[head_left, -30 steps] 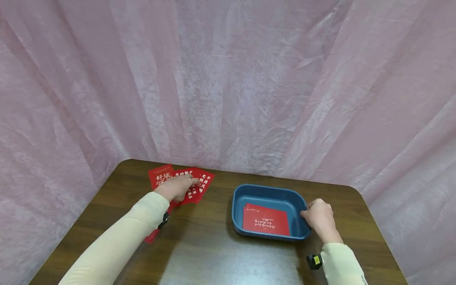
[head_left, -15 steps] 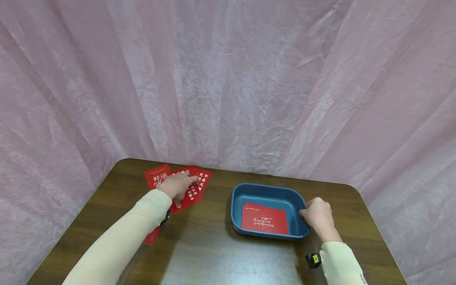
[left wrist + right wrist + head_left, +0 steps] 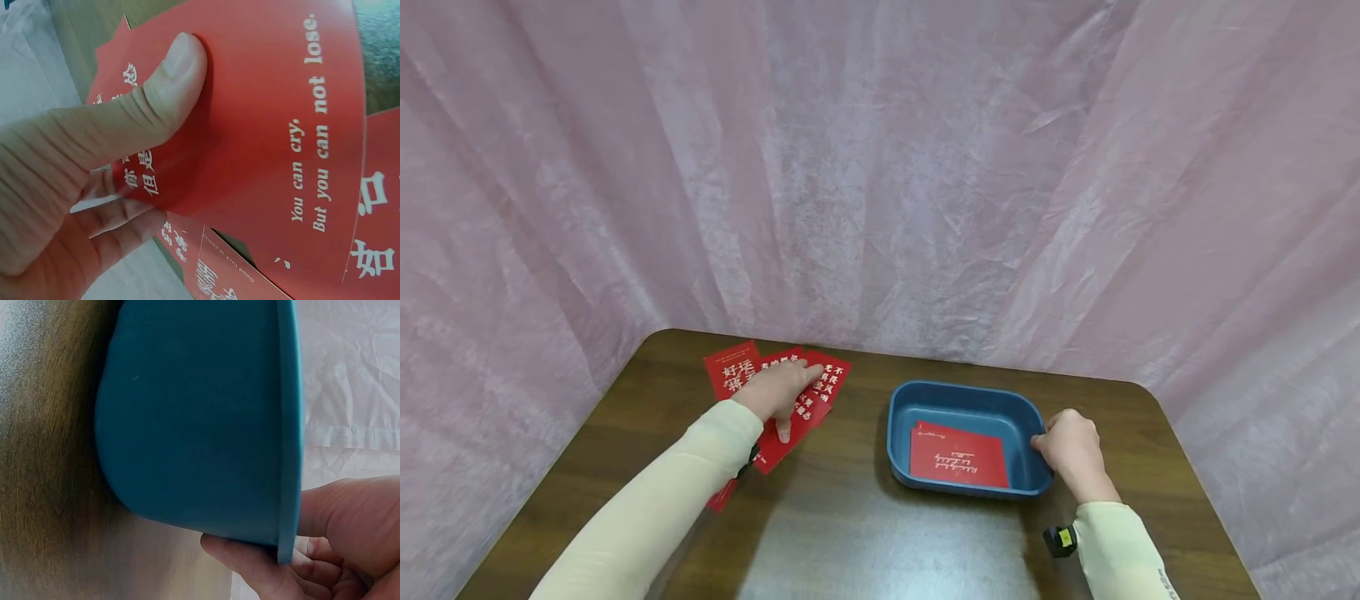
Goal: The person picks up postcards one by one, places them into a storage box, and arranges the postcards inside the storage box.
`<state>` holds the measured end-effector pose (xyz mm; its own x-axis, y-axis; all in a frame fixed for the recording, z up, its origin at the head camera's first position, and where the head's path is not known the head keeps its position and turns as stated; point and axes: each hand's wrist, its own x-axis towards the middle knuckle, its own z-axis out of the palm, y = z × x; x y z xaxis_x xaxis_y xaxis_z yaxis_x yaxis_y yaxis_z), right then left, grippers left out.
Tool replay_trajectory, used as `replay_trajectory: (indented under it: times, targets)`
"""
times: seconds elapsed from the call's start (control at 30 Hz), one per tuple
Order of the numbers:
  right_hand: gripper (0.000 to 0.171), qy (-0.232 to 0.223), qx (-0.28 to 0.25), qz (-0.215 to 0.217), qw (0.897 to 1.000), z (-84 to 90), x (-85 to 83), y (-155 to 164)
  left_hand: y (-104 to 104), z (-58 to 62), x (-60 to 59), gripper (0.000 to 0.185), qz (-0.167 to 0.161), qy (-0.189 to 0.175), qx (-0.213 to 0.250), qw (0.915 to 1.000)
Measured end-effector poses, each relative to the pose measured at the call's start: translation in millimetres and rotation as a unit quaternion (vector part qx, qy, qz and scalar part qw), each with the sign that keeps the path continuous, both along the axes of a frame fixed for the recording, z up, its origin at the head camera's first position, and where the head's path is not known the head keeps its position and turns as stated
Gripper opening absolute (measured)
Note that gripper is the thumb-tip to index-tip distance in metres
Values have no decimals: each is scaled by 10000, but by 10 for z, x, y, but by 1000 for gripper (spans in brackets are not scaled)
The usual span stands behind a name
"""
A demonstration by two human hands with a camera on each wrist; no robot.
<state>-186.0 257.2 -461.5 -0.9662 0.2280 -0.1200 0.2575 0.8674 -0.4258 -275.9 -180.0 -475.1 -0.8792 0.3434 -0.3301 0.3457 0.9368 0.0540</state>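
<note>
The left hand (image 3: 775,392) pinches a thin, bendy red card (image 3: 275,125) from the fan of cards (image 3: 737,375) on the table (image 3: 850,542), best held by its edge, while the right hand (image 3: 1071,450) grips the blue tray (image 3: 962,400) rim.

I see several red cards (image 3: 808,398) with white lettering fanned flat near the table's far-left corner; 1 more red card (image 3: 958,456) lies inside the blue tray (image 3: 962,398), set upright.
</note>
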Motion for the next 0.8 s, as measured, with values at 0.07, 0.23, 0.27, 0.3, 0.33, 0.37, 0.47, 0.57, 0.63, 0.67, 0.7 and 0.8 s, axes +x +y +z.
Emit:
replay_trajectory:
  times: [0.07, 0.23, 0.27, 0.3, 0.33, 0.37, 0.47, 0.57, 0.63, 0.67, 0.7, 0.8]
  targets:
    - [42, -3, 12, -4, 10000, 9, 0, 4, 2, 19, 15, 101, -43, 42, -66, 10000]
    - [40, -67, -45, -17, 10000, 12, 10, -3, 22, 52, 54, 99, -136, 298, -374, 9988]
    - [40, -72, -46, -20, 10000, 12, 9, -6, 27, 57, 59, 99, -189, 358, -409, 9983]
    - [40, -75, -54, -24, 10000, 11, 9, -9, 35, 59, 59, 99, -265, 416, -449, 9978]
    - [40, -62, -45, -26, 10000, 9, 10, -8, 45, 65, 63, 99, -339, 455, -438, 9974]
    - [40, -40, -20, -22, 10000, 6, 8, -7, 55, 65, 63, 98, -409, 485, -472, 9969]
    - [40, -1, 16, -10, 10000, 1, 2, -3, 78, 63, 63, 90, -541, 546, -485, 9959]
    - [40, 1, 21, -14, 10000, 1, 0, 0, 96, 63, 60, 84, -560, 557, -577, 9952]
    - [40, -4, 4, -22, 10000, 7, 3, 2, 103, 62, 60, 86, -595, 593, -612, 9946]
    - [40, -17, 1, -21, 10000, 6, 3, 0, 104, 60, 62, 87, -633, 619, -652, 9939]
    - [40, -22, -2, -17, 10000, 7, 4, -1, 105, 61, 67, 89, -673, 657, -692, 9932]
    - [40, -37, -3, -17, 10000, 10, 6, -6, 102, 66, 84, 90, -785, 784, -757, 9909]
